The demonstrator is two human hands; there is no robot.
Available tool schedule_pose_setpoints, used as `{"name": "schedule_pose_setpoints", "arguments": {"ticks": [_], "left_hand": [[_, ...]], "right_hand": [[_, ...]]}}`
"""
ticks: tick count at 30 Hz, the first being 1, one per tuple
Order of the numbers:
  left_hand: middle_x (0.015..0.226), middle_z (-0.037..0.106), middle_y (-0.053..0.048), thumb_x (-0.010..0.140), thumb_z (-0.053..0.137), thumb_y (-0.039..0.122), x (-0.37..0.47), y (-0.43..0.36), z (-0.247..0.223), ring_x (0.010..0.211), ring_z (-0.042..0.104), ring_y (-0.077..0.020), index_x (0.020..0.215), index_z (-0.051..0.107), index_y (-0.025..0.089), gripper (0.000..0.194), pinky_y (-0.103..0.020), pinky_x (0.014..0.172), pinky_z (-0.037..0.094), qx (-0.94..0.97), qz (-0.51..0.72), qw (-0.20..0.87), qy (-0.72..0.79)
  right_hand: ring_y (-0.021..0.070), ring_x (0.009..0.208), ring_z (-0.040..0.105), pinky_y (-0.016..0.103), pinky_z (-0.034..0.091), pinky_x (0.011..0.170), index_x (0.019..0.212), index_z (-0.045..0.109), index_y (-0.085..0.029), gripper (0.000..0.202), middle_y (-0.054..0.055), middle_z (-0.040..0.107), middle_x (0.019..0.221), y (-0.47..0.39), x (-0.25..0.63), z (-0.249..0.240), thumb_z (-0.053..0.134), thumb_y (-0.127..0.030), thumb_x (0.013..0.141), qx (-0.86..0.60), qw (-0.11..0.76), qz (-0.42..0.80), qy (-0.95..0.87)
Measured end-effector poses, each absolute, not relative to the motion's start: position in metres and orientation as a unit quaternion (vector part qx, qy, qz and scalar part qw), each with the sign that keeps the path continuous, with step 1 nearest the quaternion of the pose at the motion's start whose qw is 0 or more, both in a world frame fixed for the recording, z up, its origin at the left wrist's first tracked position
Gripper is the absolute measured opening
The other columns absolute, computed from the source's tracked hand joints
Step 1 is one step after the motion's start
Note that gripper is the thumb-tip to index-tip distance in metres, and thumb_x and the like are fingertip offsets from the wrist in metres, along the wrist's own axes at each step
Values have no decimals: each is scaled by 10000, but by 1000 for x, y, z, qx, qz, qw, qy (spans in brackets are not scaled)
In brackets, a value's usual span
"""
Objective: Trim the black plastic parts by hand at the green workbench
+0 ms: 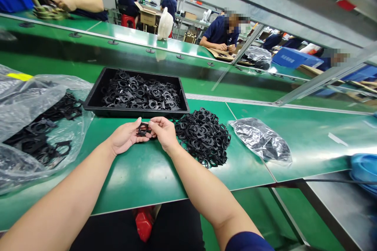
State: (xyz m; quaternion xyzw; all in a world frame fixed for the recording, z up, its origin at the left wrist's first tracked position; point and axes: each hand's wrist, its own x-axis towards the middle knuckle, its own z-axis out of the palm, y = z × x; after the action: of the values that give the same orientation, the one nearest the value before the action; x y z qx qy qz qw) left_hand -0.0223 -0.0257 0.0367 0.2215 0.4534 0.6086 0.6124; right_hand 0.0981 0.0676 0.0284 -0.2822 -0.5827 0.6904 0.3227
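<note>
Between my two hands is a small black plastic frame (143, 129) with a round opening. My left hand (125, 136) grips its left side between thumb and fingers. On the other side, my right hand (163, 131) pinches the frame's right edge. Just behind the hands stands a black tray (135, 113) heaped with similar black parts. A loose pile of thin black rings (203, 137) lies right beside my right hand. To the left, an open clear plastic bag (73, 141) holds more black frames.
A closed clear bag with dark contents (262, 141) lies right of the pile. Beyond the green bench (141, 176) runs a green conveyor (200, 76) under metal framing. Several co-workers sit across it. Blue plastic (365, 168) is at the right edge.
</note>
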Motion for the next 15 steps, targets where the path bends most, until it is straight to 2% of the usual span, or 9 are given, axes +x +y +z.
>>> {"name": "schedule_pose_setpoints", "arguments": {"ticks": [6,10,15], "left_hand": [[839,690,-112,890,497,273,-23,-26,36,732,638,-149,892,691,83,272,-279,696,558,193,639,608,429],[826,692,-101,867,524,225,-23,-27,34,741,640,-160,868,700,94,219,-308,716,562,193,640,618,415],[888,700,-106,841,588,317,-24,-27,32,783,639,-155,869,713,109,245,-293,768,541,238,624,626,403]], "right_hand": [[93,685,572,241,507,659,901,699,-216,146,34,590,914,65,103,22,651,-258,770,-191,390,460,-774],[119,779,580,254,504,714,904,711,-220,134,41,583,893,64,104,24,630,-241,799,-177,390,407,-807],[137,804,574,274,494,725,845,707,-222,92,39,591,844,66,105,26,633,-257,802,-163,391,393,-816]]}}
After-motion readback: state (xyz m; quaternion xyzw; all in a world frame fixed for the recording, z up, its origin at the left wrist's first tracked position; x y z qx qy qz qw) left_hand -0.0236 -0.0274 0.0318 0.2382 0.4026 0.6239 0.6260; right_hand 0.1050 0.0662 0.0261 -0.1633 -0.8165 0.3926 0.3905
